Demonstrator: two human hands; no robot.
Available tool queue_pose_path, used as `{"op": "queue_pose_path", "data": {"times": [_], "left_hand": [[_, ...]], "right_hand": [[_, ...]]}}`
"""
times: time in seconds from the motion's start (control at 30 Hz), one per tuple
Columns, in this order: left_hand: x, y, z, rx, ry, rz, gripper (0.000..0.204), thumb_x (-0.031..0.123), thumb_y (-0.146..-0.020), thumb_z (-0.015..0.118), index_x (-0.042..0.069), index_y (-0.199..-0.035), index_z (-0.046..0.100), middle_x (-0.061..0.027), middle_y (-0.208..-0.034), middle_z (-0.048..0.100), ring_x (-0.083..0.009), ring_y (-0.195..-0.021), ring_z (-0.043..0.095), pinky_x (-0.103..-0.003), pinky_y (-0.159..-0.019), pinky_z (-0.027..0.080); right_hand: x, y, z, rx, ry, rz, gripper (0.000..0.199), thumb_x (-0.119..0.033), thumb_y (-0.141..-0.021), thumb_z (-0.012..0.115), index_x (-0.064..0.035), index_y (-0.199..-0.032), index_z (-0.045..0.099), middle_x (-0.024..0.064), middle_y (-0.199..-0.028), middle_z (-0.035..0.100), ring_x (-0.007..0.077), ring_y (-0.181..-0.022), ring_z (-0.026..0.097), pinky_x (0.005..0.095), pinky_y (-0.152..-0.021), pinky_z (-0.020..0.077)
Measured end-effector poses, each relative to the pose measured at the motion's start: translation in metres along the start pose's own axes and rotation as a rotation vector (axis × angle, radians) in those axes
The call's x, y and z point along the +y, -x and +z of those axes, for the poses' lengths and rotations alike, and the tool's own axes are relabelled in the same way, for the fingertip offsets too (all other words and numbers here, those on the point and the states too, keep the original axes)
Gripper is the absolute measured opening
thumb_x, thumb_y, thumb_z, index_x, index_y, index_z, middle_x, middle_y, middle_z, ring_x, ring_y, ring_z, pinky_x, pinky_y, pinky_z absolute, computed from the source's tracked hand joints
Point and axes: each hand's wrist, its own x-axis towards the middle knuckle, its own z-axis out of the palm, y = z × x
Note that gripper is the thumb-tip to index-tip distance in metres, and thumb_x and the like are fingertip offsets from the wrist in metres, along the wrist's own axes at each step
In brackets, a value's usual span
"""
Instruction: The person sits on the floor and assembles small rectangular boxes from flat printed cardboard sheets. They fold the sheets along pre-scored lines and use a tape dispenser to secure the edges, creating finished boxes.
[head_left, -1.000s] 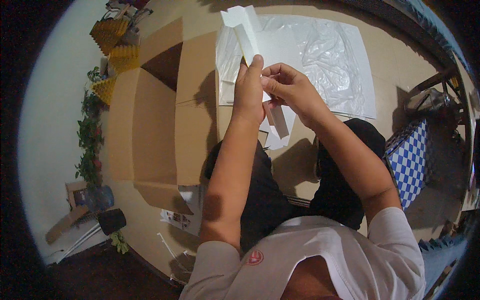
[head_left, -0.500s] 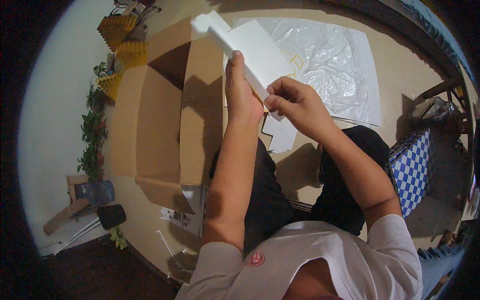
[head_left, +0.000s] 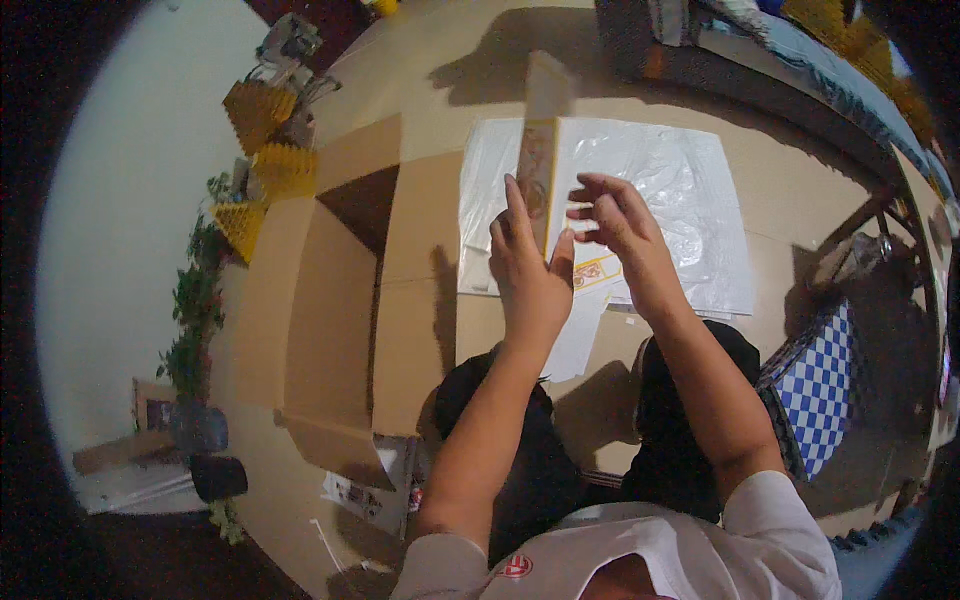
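Observation:
My left hand [head_left: 532, 265] grips a slim white carton [head_left: 538, 165] with a yellow-edged brown print on its side. The carton stands up from the fingers, its far end smeared by motion. Just to the right, my right hand [head_left: 630, 235] is apart from the carton, fingers spread and bent, holding nothing. Beneath the hands lies a flat white card piece [head_left: 597, 272] with a yellow-framed print. A white strip of card [head_left: 578, 338] reaches toward my knees. Behind them, a stack of white sheets [head_left: 690, 190] in clear plastic rests on the floor.
A large open brown cardboard box [head_left: 325, 330] stands at my left. Yellow crate-like objects [head_left: 285, 170] and a leafy plant [head_left: 195, 300] line the wall. A blue-and-white checked panel [head_left: 815, 385] is at the right, below a dark wooden frame [head_left: 855, 225].
The carton has turned from slanting to nearly upright, now showing its printed side. My right hand has come off its near end and opened. The view has shifted, so the floor items appear lower.

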Motion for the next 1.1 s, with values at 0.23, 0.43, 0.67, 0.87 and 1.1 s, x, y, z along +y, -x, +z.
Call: {"op": "queue_pose_path", "data": {"times": [0.23,0.43,0.67,0.87,1.1], "left_hand": [[0.025,0.014,0.001,-0.090,-0.348,0.158,0.095,0.006,-0.072,0.073,0.022,-0.150,0.021,-0.0157,-0.126,0.039,-0.0335,-0.114,0.044,-0.049,-0.100,0.031],[0.029,0.016,0.001,-0.152,-0.192,0.113,0.090,0.007,-0.074,0.072,0.021,-0.149,0.024,-0.0164,-0.126,0.041,-0.0348,-0.114,0.044,-0.047,-0.100,0.031],[0.023,0.011,-0.009,-0.148,-0.125,0.130,0.088,0.004,-0.071,0.073,0.022,-0.147,0.030,-0.0126,-0.124,0.044,-0.0316,-0.114,0.046,-0.045,-0.101,0.031],[0.017,0.006,-0.025,-0.115,-0.312,0.280,0.086,-0.005,-0.064,0.070,0.023,-0.140,0.044,-0.0061,-0.121,0.049,-0.0287,-0.116,0.044,-0.046,-0.106,0.026],[0.013,0.009,-0.019,-0.149,-0.184,0.304,0.078,0.017,-0.075,0.072,0.019,-0.145,0.037,-0.0118,-0.131,0.045,-0.0296,-0.122,0.042,-0.044,-0.105,0.026]], "right_hand": [[-0.015,-0.016,-0.038,0.187,-0.061,-0.088,0.030,-0.028,-0.095,0.056,-0.0033,-0.112,0.055,0.0044,-0.099,0.062,0.0118,-0.091,0.060,0.0274,-0.083,0.0485],[-0.009,-0.016,-0.051,0.169,-0.445,0.045,0.015,-0.023,-0.094,0.057,-0.0089,-0.099,0.054,0.0037,-0.099,0.062,0.0127,-0.091,0.060,0.0263,-0.081,0.0489],[-0.019,-0.012,-0.051,0.107,-0.422,0.124,0.034,-0.035,-0.093,0.057,-0.0062,-0.111,0.054,0.0070,-0.104,0.061,0.0152,-0.097,0.058,0.0298,-0.085,0.0472],[-0.023,-0.019,-0.071,0.251,-0.130,0.011,0.043,-0.040,-0.092,0.057,-0.0034,-0.114,0.056,0.0059,-0.098,0.061,0.0152,-0.088,0.059,0.0294,-0.079,0.0482],[-0.036,-0.006,-0.042,0.269,-0.282,0.366,0.031,-0.034,-0.095,0.053,-0.0085,-0.110,0.057,0.0023,-0.101,0.063,0.0140,-0.094,0.059,0.0298,-0.085,0.0473]]}}
